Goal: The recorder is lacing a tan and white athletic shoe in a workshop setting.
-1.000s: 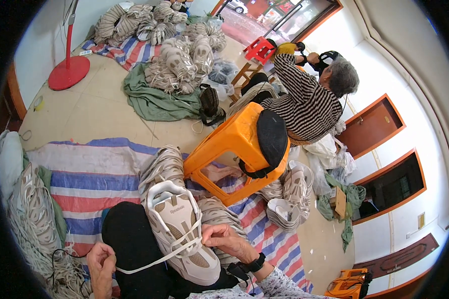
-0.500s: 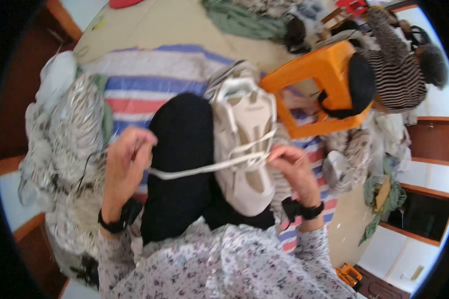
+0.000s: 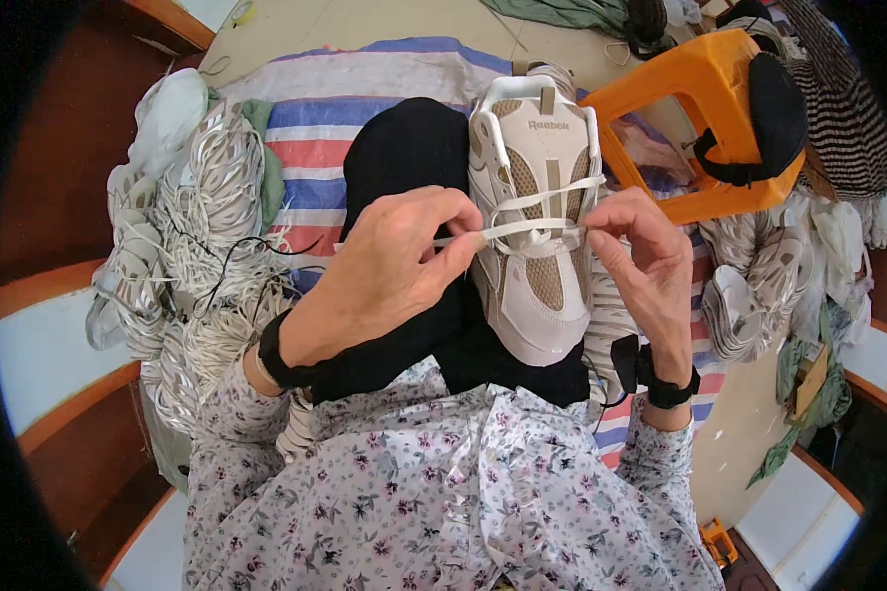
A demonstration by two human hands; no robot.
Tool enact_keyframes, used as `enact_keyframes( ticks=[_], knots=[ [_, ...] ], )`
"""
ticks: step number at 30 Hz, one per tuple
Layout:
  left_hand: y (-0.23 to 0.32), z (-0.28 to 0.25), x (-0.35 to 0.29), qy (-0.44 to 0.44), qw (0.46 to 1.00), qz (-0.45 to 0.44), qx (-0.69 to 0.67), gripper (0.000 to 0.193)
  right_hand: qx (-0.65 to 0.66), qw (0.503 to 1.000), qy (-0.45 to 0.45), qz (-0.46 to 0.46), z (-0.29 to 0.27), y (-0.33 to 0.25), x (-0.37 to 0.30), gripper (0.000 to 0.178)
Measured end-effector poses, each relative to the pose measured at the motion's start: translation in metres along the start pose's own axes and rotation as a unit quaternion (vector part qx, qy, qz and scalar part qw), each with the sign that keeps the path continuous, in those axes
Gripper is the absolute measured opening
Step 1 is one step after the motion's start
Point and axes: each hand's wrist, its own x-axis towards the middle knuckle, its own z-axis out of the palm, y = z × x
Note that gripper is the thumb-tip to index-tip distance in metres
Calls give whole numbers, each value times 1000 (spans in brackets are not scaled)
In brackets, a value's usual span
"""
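Observation:
A beige and white shoe upper (image 3: 548,325) with mesh panels lies over my black-clad lap, toe toward me. A flat white shoelace (image 3: 518,229) crosses its eyelet area in several strands. My left hand (image 3: 389,261) is closed, thumb and forefinger pinching the lace at the upper's left side; a bit of lace shows beyond the fingers. At the right edge, my right hand (image 3: 648,261) has its thumb and forefinger together by the eyelets, closed on the lace there. Its fingertips partly cover that spot.
Bundled shoe uppers and laces (image 3: 212,187) are heaped at the left, with more stacked uppers (image 3: 744,295) on the right. An orange stool (image 3: 665,79) with a black pad stands at the far right. A striped sheet (image 3: 310,133) covers the floor.
My left hand has moved from out at the left to the upper's edge, near the eyelets. The lace stretch between my hands is shorter. The view has shifted, placing the upper higher and further right.

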Motion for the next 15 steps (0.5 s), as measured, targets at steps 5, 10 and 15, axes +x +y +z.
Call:
enact_keyframes(
  ticks=[5, 10, 15],
  knots=[
    [-2, 2, 3, -16, 999, -18, 32, 14, 31, 999, 21, 31, -4, 6, 1, 8],
    [-3, -2, 12, -26, 997, -66, -15, 18, 61, 996, 30, 63, -6, 14, -1, 8],
    [3, -7, 22, -57, 996, -57, 31, 21, 77, 993, 39, 76, -5, 22, -4, 9]
  ],
)
